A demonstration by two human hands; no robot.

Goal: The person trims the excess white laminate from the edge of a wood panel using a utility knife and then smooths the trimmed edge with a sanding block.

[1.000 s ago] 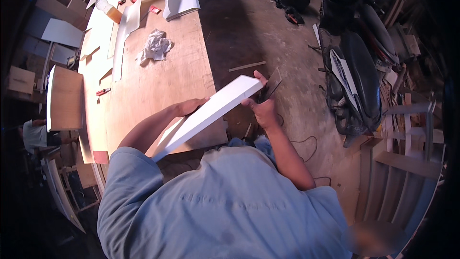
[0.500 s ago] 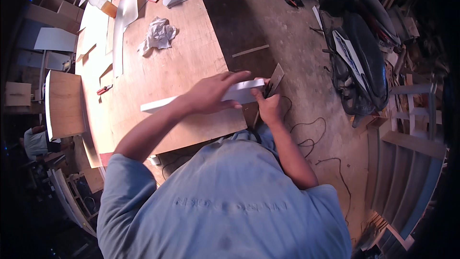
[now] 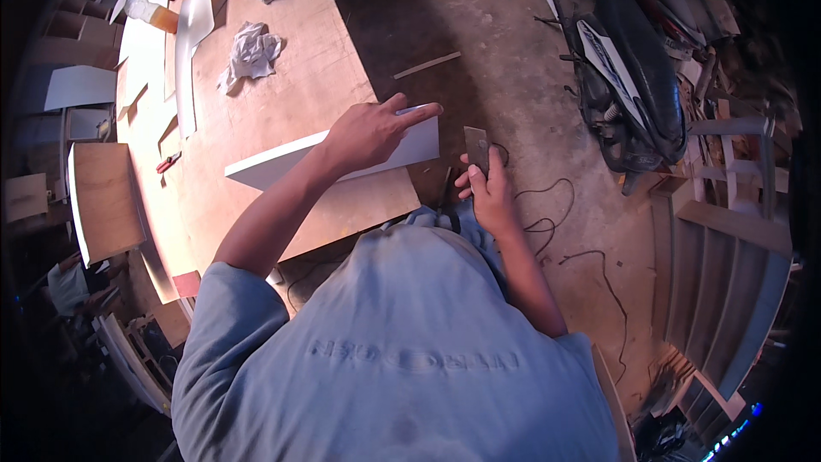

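Left hand (image 3: 363, 135): over your board (image 3: 415, 145); grip unclear.
Right hand (image 3: 490, 192): gripping your plate (image 3: 476, 147).
Progress: visible sides white; remainder unclear.

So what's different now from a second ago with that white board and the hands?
The white board's near end swung forward, over the table. The left hand moved toward the board's right end. The right hand let go of the board and moved clear, still holding the flat tool. The crumpled cloth and red-handled tool stayed put.
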